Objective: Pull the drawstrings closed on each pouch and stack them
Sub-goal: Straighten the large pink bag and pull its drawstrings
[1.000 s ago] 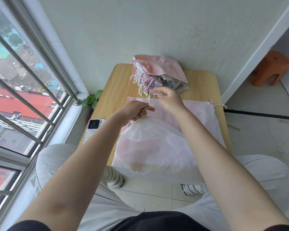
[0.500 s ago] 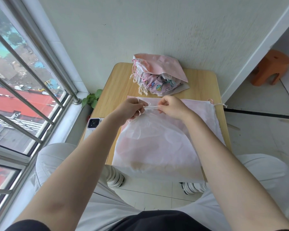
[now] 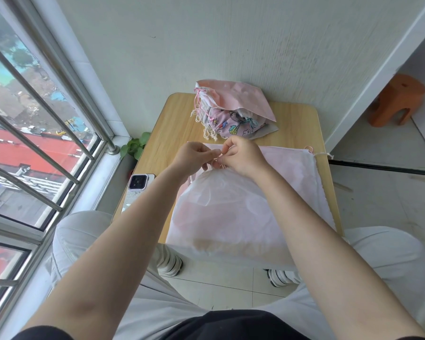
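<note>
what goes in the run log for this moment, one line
step: closing drawstring | left hand: pinching string | right hand: pinching string | white pouch: on table, gathered | stack: behind

**Pinks and whites showing across the table**

The sheer pouch (image 3: 231,212) is showing milky white with pink glowing through it, the pouch under it (image 3: 287,158) is lying pale pink, and the top pouch of the stack (image 3: 233,99) is wearing soft pink with faint white dots. Below that, a lilac pouch (image 3: 227,126) is flashing little cartoon prints, all sitting on a light wood-grain table (image 3: 177,123)
</note>
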Demonstrator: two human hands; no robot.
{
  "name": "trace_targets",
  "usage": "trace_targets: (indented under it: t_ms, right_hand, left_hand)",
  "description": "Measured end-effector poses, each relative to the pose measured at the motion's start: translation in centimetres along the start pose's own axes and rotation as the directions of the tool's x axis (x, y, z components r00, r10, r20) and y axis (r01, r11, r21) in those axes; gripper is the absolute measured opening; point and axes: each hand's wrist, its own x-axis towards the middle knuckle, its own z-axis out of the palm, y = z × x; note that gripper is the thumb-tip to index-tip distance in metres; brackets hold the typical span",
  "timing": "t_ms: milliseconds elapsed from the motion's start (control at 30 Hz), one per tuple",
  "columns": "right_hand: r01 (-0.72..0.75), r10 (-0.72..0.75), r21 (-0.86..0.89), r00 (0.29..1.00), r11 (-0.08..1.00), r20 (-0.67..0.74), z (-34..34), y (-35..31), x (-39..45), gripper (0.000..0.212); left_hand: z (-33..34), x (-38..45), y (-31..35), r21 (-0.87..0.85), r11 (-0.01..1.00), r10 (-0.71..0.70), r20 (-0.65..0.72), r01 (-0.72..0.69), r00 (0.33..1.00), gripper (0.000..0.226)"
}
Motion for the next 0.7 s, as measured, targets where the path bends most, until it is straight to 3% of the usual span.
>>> trace_targets:
  t_ms: [133, 233, 367, 500, 567, 700]
  right_hand:
    - [0.061, -0.067, -0.175, 0.997, 0.983, -0.028, 0.0, 0.1, -0.2, 0.01]
    - [0.101, -0.111, -0.259, 0.994, 0.961, -0.024, 0.1, -0.1, 0.0, 0.006]
    - [0.175, -0.2, -0.384, 0.979, 0.906, -0.025, 0.1, -0.5, 0.1, 0.016]
    - [0.237, -0.217, -0.558, 0.971, 0.796, 0.102, 0.2, -0.6, 0.4, 0.027]
    - [0.218, -0.17, -0.55, 0.976, 0.806, 0.137, 0.0, -0.4, 0.6, 0.024]
    - [0.072, -0.003, -0.303, 0.975, 0.95, 0.222, -1.2, -0.3, 0.9, 0.016]
  left_hand:
    - [-0.4, -0.5, 0.6, 0.0, 0.996, -0.091, 0.076, 0.092, 0.993, 0.017]
    - [-0.4, -0.4, 0.7, -0.012, 0.993, -0.12, 0.039, 0.121, 0.992, 0.015]
    - [-0.1, -0.5, 0.7, -0.064, 0.989, -0.137, -0.039, 0.135, 0.99, 0.012]
    - [0.2, -0.7, 0.6, -0.072, 0.991, -0.123, -0.092, 0.116, 0.988, 0.011]
    - [0.4, -0.7, 0.6, -0.041, 0.996, -0.082, -0.089, 0.079, 0.993, 0.013]
    - [0.4, -0.9, 0.3, 0.036, 0.998, 0.054, -0.023, -0.053, 0.998, 0.017]
